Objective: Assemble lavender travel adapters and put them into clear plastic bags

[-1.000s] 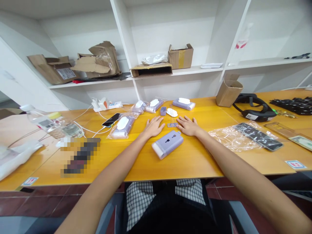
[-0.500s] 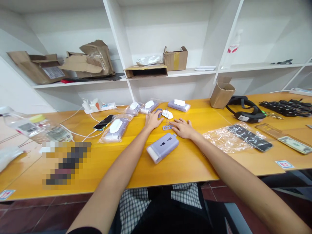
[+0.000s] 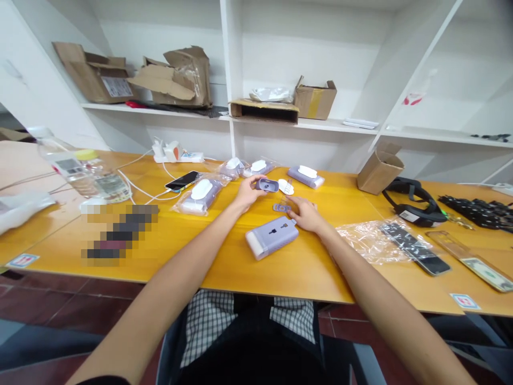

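Note:
My left hand grips a small hollow lavender oval cap, its open side turned toward me. My right hand is curled at a flat lavender oval plate with a thin wire spring rising from it; the fingertips touch its right end. Just behind the spring lies a white cloud-shaped piece. Nearer to me, below both hands, a lavender box-shaped case lies on its side, with two dark cutouts on top and a whitish end.
Several similar lavender cases, some in clear bags, lie behind and left. A phone with white cables and bottles stand left. To the right are plastic wrap, a dark phone, a black headset and a cardboard box.
My left hand has lifted the cap and tilted its hollow side into view. My right fingers have curled in at the oval plate. The head view has shifted left.

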{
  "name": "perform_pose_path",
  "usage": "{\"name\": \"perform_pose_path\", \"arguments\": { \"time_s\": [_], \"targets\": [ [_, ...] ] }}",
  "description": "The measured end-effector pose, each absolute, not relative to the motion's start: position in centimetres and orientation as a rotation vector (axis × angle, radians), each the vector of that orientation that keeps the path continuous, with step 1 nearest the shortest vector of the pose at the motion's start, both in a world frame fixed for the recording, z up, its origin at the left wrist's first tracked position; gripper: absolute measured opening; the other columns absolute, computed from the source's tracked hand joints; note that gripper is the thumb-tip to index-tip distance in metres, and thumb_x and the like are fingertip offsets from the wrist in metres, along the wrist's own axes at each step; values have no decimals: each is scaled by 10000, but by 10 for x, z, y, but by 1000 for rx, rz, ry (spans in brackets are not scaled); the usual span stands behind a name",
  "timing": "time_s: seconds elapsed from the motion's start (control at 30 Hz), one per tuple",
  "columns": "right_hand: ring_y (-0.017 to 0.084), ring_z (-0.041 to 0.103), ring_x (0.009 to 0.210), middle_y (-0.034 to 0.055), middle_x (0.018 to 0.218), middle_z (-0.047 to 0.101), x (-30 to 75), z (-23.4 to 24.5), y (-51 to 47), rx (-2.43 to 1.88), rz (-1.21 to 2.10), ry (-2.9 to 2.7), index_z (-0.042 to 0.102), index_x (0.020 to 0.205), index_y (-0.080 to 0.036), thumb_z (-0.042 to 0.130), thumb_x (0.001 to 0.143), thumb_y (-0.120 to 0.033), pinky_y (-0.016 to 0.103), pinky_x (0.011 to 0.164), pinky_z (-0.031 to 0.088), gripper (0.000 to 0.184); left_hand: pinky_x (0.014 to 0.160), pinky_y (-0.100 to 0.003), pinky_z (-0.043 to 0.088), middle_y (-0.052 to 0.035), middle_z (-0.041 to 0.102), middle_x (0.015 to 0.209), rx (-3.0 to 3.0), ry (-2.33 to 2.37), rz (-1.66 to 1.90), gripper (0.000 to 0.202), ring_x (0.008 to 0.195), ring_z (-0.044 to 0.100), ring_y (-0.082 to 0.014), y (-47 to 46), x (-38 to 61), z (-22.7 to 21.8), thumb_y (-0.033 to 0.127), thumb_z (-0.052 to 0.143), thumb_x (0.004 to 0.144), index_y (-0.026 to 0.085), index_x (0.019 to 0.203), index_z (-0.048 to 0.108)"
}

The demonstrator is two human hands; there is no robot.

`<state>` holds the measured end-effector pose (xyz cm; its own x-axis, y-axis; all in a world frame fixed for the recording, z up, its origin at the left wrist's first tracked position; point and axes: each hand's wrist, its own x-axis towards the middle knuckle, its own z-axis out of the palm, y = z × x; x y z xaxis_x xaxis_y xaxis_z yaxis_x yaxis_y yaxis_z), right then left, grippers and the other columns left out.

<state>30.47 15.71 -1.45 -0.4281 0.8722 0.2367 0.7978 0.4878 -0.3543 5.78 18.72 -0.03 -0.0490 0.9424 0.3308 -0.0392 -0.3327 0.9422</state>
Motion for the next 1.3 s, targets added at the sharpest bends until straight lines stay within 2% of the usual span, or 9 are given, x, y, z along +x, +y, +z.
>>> {"name": "perform_pose_path", "arguments": {
  "time_s": [0.07,0.2,0.37,0.47,0.63,0.77,0.97,1.07,1.3],
  "targets": [
    [326,537,1452,101,1570,594,303,-16,158,-1349,316,-2281,483,1592,-234,551,989,-400,515,1170,418,630,1027,-483,590,-57,709,1242,1257,925,1535,558,1094,724,-258,179,61,10,44,798,613,225,1126,673],
    [323,603,1386,87,1469,683,294,-20,159,-1259,420,-2243,547,1544,-271,579,1004,-491,532,1181,396,584,1020,-572,598,-22,694,1207,1055,778,1462,584,1097,750,-265,172,71,19,21,763,683,287,1168,574],
    [375,566,1391,75,1442,700,287,-19,158,-1185,380,-2381,774,1234,-303,663,967,-490,570,1147,377,344,1078,-548,578,-13,689,1137,968,801,1401,587,1109,748,-255,172,85,9,-91,658,622,243,1096,567],
    [359,610,1317,86,1335,750,288,-18,158,-1172,363,-2387,795,1081,-264,622,981,-448,537,1100,416,272,1115,-512,561,-28,705,1099,912,759,1434,527,1122,734,-234,173,89,9,-97,639,633,208,1059,583],
    [262,734,857,74,852,788,298,-16,164,-1254,439,-2015,637,764,-220,545,950,-394,400,843,561,271,1150,-529,528,-80,753,1097,820,641,1494,267,1215,700,-259,176,84,17,18,718,790,173,994,644],
    [229,736,630,37,654,730,311,-13,170,-1289,687,-1586,478,702,-266,560,902,-381,324,588,577,245,1122,-497,543,-114,779,1117,756,718,1529,84,1191,718,-258,180,77,17,124,761,877,141,942,711],
    [249,780,658,63,691,752,321,-9,172,-1347,598,-1428,378,644,-292,625,813,-323,323,574,609,302,1107,-435,544,-111,805,1072,716,805,1571,149,1132,748,-239,185,78,9,41,803,794,137,901,765],
    [256,778,638,36,590,696,320,-7,172,-1364,623,-1425,374,636,-294,633,804,-288,311,542,599,309,1111,-431,538,-104,808,1055,748,807,1582,169,1091,759,-226,185,80,8,39,815,776,137,909,777],
    [172,691,455,31,632,726,315,-11,169,-1236,1059,-1396,361,657,-269,697,759,-202,234,383,518,357,1125,-430,531,-93,809,987,786,787,1613,172,1081,760,-224,185,77,11,15,788,774,130,902,783]
  ]
}}
